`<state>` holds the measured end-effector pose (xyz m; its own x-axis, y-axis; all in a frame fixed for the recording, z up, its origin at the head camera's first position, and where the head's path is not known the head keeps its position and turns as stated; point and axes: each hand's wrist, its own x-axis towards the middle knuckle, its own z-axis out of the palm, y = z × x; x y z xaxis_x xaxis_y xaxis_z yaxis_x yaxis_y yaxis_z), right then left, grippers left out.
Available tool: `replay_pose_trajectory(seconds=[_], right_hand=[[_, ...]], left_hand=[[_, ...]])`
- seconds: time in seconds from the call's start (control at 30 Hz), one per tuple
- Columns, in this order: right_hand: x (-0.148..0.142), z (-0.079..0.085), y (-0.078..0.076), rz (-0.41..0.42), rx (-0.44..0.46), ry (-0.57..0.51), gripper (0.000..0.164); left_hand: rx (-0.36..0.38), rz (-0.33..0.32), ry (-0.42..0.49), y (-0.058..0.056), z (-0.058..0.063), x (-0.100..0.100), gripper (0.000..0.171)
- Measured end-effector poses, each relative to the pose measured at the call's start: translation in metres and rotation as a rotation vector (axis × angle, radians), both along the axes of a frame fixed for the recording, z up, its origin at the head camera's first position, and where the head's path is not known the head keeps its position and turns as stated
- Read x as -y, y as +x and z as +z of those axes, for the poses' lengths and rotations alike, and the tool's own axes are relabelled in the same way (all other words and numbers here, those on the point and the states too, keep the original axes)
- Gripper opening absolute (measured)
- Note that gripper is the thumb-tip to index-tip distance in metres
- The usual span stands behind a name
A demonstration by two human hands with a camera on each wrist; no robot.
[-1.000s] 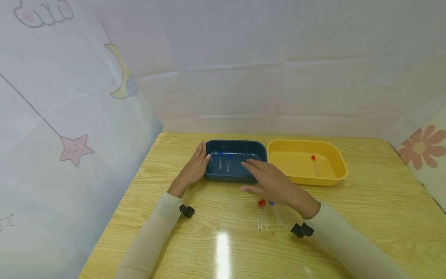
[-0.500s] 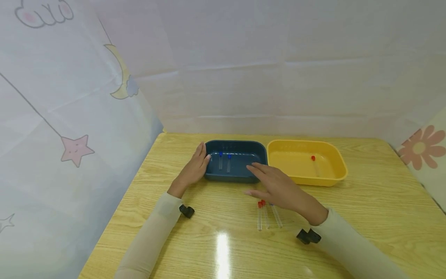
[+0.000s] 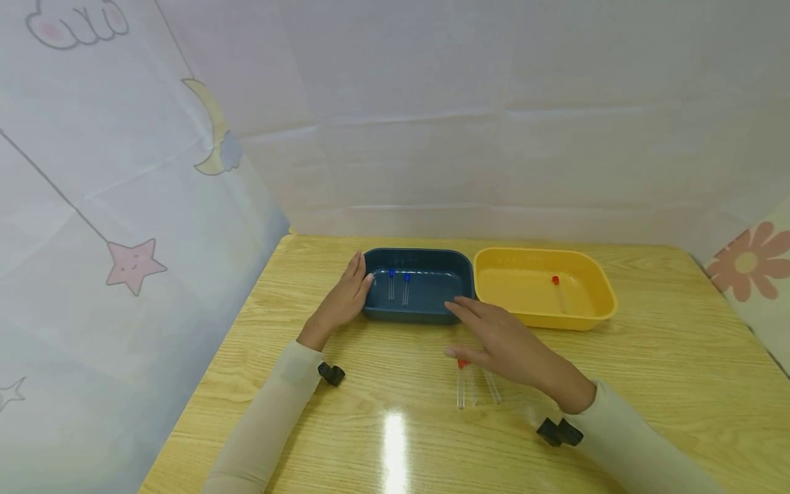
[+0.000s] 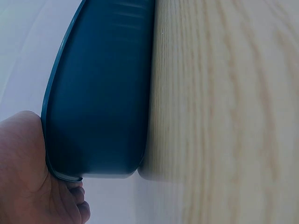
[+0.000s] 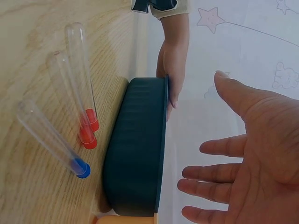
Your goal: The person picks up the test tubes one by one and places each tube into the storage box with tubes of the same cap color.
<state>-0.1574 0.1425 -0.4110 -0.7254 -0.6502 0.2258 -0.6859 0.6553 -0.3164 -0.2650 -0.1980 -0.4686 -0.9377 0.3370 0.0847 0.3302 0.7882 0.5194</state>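
From the head view I see my left hand (image 3: 343,297) resting flat against the left end of the blue tray (image 3: 417,313), fingers straight. My right hand (image 3: 506,343) hovers with fingers spread and holding nothing, over three tubes (image 3: 474,381) lying on the wooden table (image 3: 648,384) in front of the tray.

The left wrist view shows the blue tray's wall (image 4: 100,107) against my palm (image 4: 23,177).

The right wrist view shows the open palm (image 5: 252,149), two red-capped tubes (image 5: 81,100) and a blue-capped tube (image 5: 51,140) beside the tray (image 5: 138,154).
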Motion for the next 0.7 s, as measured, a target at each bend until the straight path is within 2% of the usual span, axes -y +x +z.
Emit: replay_pose_trajectory(seconds=[0.13, 0.43, 0.7], right_hand=[[-0.003, -0.003, 0.004, 0.008, -0.026, -0.004, 0.080], [-0.008, -0.011, 0.011, 0.013, -0.016, -0.006, 0.080], [-0.009, -0.013, 0.018, -0.002, 0.042, -0.018, 0.078]], left_hand=[[0.001, 0.001, -0.006, 0.000, 0.000, 0.000, 0.067], [-0.002, -0.005, 0.000, 0.000, -0.002, 0.001, 0.066], [-0.010, -0.007, -0.013, -0.001, -0.002, 0.001, 0.068]])
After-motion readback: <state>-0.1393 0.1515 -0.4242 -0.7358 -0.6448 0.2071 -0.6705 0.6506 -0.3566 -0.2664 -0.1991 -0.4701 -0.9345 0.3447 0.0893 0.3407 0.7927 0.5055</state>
